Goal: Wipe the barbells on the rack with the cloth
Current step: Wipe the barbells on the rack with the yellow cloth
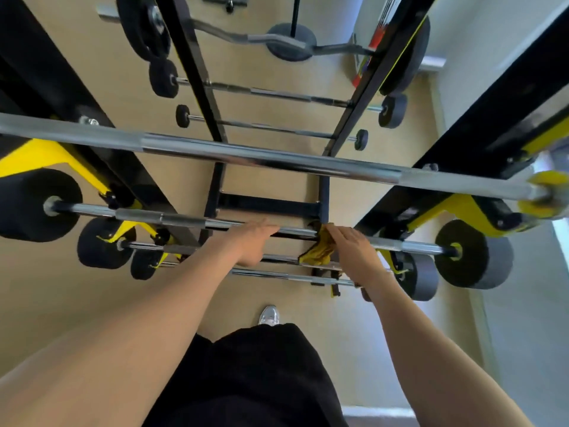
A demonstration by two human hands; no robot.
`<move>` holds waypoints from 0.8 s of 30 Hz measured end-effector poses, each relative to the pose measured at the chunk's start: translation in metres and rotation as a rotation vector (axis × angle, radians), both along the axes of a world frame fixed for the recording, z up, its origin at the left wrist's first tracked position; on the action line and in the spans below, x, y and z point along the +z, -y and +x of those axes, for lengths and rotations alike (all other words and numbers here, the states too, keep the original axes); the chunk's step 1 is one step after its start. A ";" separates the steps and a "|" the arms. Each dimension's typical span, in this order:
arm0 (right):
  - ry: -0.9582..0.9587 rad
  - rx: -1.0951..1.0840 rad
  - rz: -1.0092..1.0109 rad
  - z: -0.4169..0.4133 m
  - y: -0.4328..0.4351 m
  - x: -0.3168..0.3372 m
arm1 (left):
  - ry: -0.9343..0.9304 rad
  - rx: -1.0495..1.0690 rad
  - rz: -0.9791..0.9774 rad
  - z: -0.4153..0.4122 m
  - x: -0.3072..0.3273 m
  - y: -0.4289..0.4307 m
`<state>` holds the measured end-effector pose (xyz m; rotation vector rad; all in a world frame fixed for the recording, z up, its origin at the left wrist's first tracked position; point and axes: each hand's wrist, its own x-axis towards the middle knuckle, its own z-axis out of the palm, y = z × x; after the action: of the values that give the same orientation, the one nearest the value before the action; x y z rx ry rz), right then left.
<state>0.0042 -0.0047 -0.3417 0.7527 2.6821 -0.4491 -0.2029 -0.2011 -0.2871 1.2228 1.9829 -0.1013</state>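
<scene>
Hands on one barbell (184, 218) in the rack (271, 205), cloth at its right-of-centre.
Left hand (254, 241) lies over the shaft, steadying it; whether its fingers wrap underneath cannot be told. Just to its right, the yellow cloth (318, 249) is bunched round the same bar beside a rack upright, with the right hand (352, 246) pressing it down, fingers straight and together, thumb hidden. Likely risks: the loose cloth could snag on that upright, or a hard push could roll the bar in its cradle.
</scene>
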 end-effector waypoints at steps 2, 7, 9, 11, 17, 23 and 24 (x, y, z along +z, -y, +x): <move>0.040 0.086 0.141 -0.008 0.015 -0.006 | 0.071 0.015 -0.073 0.004 0.002 -0.011; 0.177 0.190 0.270 -0.043 0.026 -0.006 | 0.018 -0.020 -0.152 0.002 0.010 -0.027; 0.206 0.264 0.243 -0.052 0.010 -0.004 | 0.011 -0.019 -0.167 0.001 0.013 -0.031; 0.231 0.322 0.192 -0.055 -0.001 -0.004 | 0.014 -0.014 -0.182 0.003 0.014 -0.034; 0.200 0.280 0.194 -0.058 -0.004 -0.011 | -0.012 -0.031 -0.196 0.005 0.013 -0.040; 0.078 -0.030 0.163 -0.058 0.006 -0.012 | -0.037 -0.002 -0.215 0.015 0.006 -0.042; 0.045 -0.129 0.151 -0.059 0.011 -0.012 | -0.046 -0.001 -0.219 0.016 0.005 -0.042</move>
<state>-0.0551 -0.0157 -0.3533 0.9710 2.6576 -0.2581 -0.1865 -0.1592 -0.2821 1.0883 1.9532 -0.3406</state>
